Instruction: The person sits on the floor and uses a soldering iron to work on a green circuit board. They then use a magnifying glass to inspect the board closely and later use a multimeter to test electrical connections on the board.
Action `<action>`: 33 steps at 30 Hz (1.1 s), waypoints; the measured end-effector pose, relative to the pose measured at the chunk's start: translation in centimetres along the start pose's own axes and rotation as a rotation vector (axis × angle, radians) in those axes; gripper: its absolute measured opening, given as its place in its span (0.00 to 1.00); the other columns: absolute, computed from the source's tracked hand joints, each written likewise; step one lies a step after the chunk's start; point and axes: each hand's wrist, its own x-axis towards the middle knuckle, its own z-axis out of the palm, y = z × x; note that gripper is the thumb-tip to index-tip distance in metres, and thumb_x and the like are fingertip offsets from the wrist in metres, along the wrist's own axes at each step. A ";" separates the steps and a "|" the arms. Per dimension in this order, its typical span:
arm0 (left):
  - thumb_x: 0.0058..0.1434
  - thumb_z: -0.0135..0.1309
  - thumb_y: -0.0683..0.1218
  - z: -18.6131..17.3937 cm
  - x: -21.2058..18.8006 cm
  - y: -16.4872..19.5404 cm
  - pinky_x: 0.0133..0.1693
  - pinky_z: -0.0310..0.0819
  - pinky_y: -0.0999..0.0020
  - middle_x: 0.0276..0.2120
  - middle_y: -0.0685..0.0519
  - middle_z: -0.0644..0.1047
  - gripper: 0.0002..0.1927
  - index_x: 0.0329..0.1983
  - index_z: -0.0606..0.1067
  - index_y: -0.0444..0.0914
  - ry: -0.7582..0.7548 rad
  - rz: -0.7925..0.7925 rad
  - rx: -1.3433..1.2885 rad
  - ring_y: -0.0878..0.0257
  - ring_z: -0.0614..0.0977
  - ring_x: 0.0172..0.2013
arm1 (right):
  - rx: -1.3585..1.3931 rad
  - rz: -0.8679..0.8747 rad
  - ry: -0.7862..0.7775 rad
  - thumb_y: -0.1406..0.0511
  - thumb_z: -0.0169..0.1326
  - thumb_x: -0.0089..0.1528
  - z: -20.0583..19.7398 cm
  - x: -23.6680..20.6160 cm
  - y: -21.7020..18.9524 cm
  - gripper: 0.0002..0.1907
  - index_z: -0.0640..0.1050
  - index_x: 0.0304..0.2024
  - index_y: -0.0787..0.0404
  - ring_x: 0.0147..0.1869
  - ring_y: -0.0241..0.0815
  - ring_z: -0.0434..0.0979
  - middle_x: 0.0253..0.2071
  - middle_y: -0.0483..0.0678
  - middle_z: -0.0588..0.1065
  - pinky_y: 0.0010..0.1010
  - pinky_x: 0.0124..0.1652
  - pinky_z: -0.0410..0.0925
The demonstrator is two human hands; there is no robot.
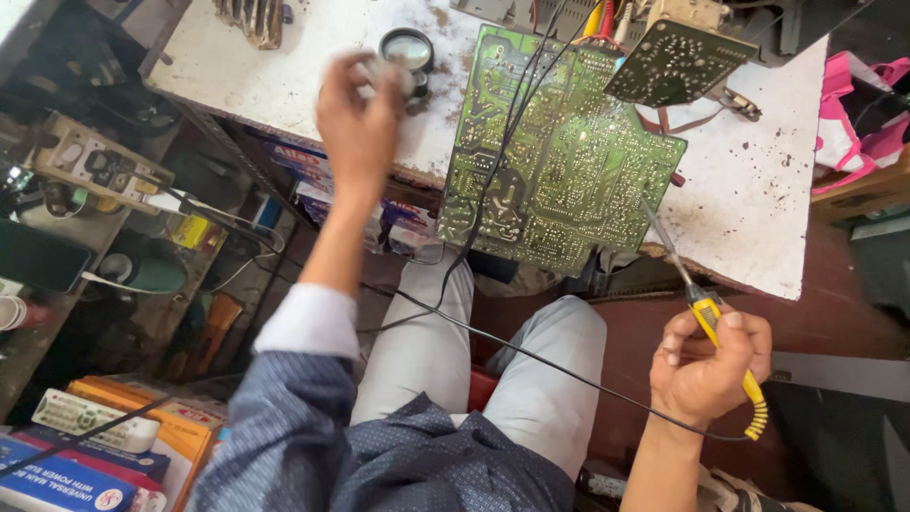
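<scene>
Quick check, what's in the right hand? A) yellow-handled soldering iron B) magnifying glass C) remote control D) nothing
A: the right hand grips a yellow-handled soldering iron, its thin tip reaching up to the lower right edge of the green circuit board; the magnifying glass lies on the white table by the left hand.

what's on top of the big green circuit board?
Black cables cross the big green circuit board; a smaller board overlaps its top corner, hiding that part. The soldering iron tip rests near its edge.

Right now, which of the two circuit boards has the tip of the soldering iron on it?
The large light-green board lying flat on the table. The soldering iron in the right hand reaches its lower right part; the smaller dark board sits tilted behind.
</scene>
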 end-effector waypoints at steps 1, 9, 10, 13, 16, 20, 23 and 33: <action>0.66 0.60 0.40 -0.5 1.8 -0.4 0.30 0.78 0.68 0.38 0.45 0.82 0.12 0.51 0.75 0.32 0.040 0.089 0.131 0.63 0.85 0.32 | -0.001 0.014 0.002 0.64 0.51 0.72 0.0 -0.1 0.0 0.10 0.68 0.42 0.65 0.22 0.42 0.67 0.26 0.56 0.71 0.27 0.24 0.60; 0.60 0.61 0.36 -0.8 7.1 -2.1 0.40 0.74 0.53 0.33 0.40 0.80 0.11 0.44 0.74 0.31 -0.032 0.262 0.458 0.44 0.83 0.36 | -0.068 0.014 0.001 0.64 0.50 0.70 0.1 -0.3 0.1 0.09 0.69 0.42 0.65 0.22 0.43 0.65 0.27 0.57 0.71 0.25 0.21 0.58; 0.59 0.61 0.37 -0.8 7.3 -2.1 0.40 0.74 0.53 0.32 0.39 0.79 0.11 0.43 0.74 0.31 -0.050 0.221 0.468 0.44 0.82 0.36 | -0.070 0.007 -0.013 0.64 0.50 0.70 0.0 -0.3 0.1 0.09 0.70 0.43 0.66 0.21 0.43 0.66 0.27 0.57 0.71 0.26 0.21 0.58; 0.61 0.60 0.36 -0.8 7.3 -1.5 0.40 0.75 0.56 0.33 0.42 0.80 0.10 0.44 0.74 0.32 -0.071 0.245 0.416 0.49 0.83 0.36 | -0.074 0.009 -0.023 0.65 0.50 0.70 -0.1 -0.3 0.0 0.09 0.71 0.45 0.67 0.21 0.43 0.67 0.27 0.57 0.72 0.26 0.22 0.59; 0.66 0.59 0.39 -0.4 4.3 1.3 0.37 0.76 0.61 0.34 0.48 0.82 0.10 0.48 0.74 0.33 0.057 0.190 0.183 0.58 0.83 0.32 | -0.062 0.029 -0.001 0.65 0.49 0.69 0.1 -0.3 0.3 0.10 0.72 0.46 0.68 0.23 0.43 0.67 0.29 0.57 0.72 0.26 0.21 0.59; 0.75 0.56 0.40 2.7 -6.4 4.6 0.49 0.82 0.67 0.41 0.49 0.82 0.06 0.49 0.72 0.32 -0.312 0.020 -0.591 0.62 0.85 0.43 | -0.061 0.031 -0.032 0.65 0.49 0.69 1.0 -0.2 1.1 0.11 0.72 0.46 0.69 0.22 0.43 0.67 0.28 0.57 0.72 0.26 0.21 0.59; 0.64 0.60 0.40 6.3 -12.6 4.7 0.38 0.83 0.70 0.39 0.46 0.83 0.14 0.51 0.73 0.28 -0.386 -0.463 -0.677 0.63 0.86 0.36 | -0.063 0.029 -0.048 0.65 0.49 0.69 1.8 -0.2 1.6 0.11 0.71 0.44 0.70 0.22 0.43 0.67 0.27 0.57 0.71 0.26 0.21 0.59; 0.64 0.62 0.41 8.8 -15.0 5.2 0.33 0.80 0.75 0.35 0.46 0.83 0.15 0.47 0.74 0.26 -0.287 -0.533 -0.594 0.67 0.83 0.31 | -0.052 0.043 -0.074 0.65 0.50 0.69 1.8 -0.1 1.3 0.11 0.72 0.42 0.70 0.22 0.43 0.67 0.26 0.57 0.71 0.26 0.21 0.59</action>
